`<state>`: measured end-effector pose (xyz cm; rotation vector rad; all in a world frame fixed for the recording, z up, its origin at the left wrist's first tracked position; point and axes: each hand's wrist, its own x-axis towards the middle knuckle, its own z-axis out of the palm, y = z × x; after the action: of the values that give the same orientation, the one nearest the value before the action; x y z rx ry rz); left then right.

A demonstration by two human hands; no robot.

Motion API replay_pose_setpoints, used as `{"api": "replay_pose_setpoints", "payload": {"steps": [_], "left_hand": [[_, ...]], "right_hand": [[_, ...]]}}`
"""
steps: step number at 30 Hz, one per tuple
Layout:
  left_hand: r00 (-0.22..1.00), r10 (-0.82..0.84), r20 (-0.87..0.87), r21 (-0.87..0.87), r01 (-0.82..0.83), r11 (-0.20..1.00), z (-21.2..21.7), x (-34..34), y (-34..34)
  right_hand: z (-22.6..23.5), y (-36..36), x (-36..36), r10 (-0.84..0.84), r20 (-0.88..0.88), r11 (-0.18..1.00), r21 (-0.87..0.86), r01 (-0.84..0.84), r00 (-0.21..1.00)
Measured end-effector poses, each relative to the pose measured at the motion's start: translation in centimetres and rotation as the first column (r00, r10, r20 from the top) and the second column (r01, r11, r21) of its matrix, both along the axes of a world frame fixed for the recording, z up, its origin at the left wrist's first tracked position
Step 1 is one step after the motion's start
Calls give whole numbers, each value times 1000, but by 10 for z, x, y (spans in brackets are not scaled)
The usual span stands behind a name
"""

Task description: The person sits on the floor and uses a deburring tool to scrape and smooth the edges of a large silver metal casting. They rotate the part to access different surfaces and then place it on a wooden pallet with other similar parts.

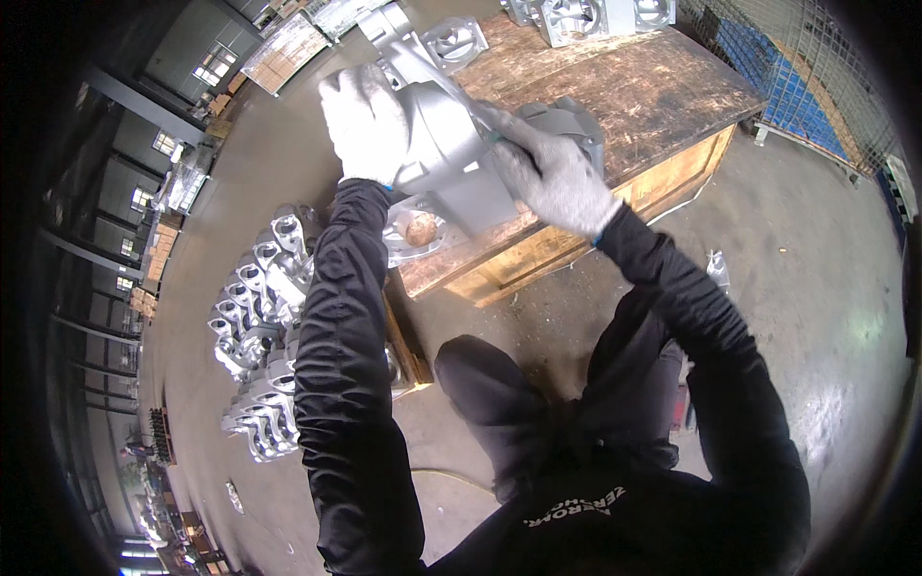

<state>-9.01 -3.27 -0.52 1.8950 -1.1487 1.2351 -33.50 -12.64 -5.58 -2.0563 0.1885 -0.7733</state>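
A large grey metal casting (447, 134) stands tilted near the left end of the wooden workbench (624, 96). My left hand (365, 120), in a whitish glove, is closed round the casting's left side. On its right side, my right hand (557, 173), in a similar glove, has its fingers bent against the edge. A small green spot shows by these fingers, but what they hold is hidden. Just behind the right hand lies another rounded grey casting (567, 125). Under the large one, a flanged part with a round hole (418, 230) shows on the bench.
More castings (576, 19) sit along the bench's far edge. Many silver castings (259, 288) are stacked low on the left, beside my left arm. A wire mesh cage (797, 77) with blue panels stands at the far right. My knees are close to the bench's front.
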Motion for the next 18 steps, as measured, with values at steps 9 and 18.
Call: {"api": "replay_pose_setpoints", "payload": {"steps": [9,18], "left_hand": [[995,7,-102,-62,-14,998,11,-14,-2],[958,-80,-275,-6,81,997,12,-25,-2]], "right_hand": [[-31,83,16,-244,284,958,219,185,927],[-39,111,48,-483,419,872,314,376,769]]}}
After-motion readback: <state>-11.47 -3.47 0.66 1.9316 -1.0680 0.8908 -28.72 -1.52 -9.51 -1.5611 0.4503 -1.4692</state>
